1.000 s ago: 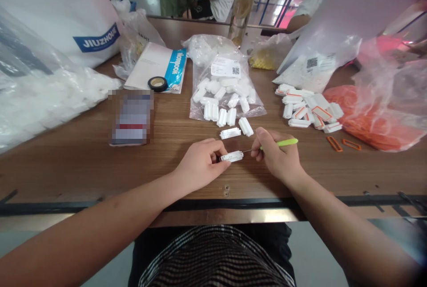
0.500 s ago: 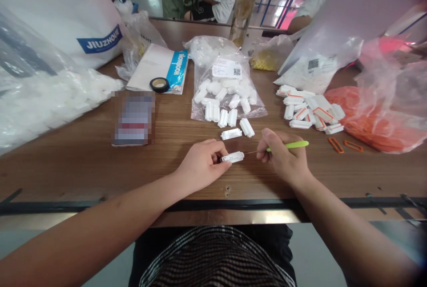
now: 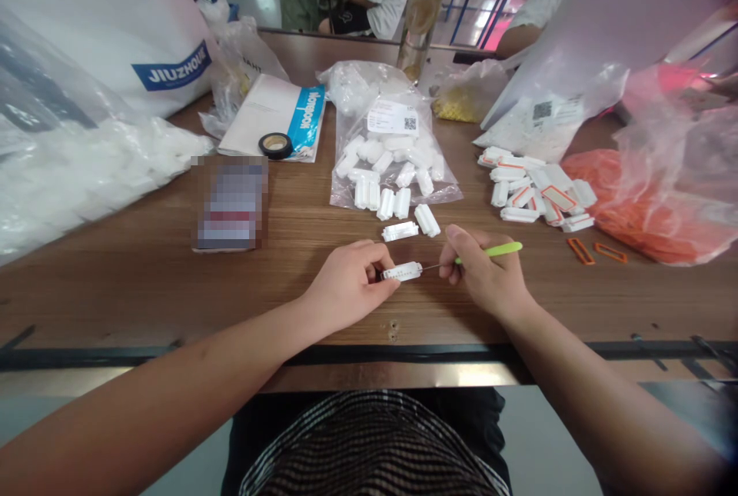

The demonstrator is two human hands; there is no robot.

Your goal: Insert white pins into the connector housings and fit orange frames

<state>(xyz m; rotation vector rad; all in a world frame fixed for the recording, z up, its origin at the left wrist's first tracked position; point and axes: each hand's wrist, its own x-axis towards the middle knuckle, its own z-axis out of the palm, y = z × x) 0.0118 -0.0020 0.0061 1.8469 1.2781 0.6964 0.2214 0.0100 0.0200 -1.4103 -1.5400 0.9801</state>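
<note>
My left hand [image 3: 354, 281] is closed on one end of a white plastic connector housing [image 3: 405, 271], which has rows of small holes on its upper face. My right hand [image 3: 481, 269] pinches a thin metal pick with a lime-green handle [image 3: 505, 249]. The pick's tip points left and reaches the housing's right end; whether it enters the plastic I cannot tell. Just beyond my hands lie two loose white housings [image 3: 400, 231]. Behind them, more of the same spill from a clear plastic bag [image 3: 340, 192] with a white label.
At right, white housings with orange seals [image 3: 522, 194] are piled beside a bag of orange parts [image 3: 639, 211]. Two orange rings [image 3: 580, 251] lie in front. Leftward are a blurred phone [image 3: 231, 208], black tape roll [image 3: 275, 145], notebook [image 3: 254, 115] and large bag of white parts [image 3: 115, 173].
My right hand has shifted slightly left with the pick, bringing it closer to the housing. My left hand and the housing have stayed in place.
</note>
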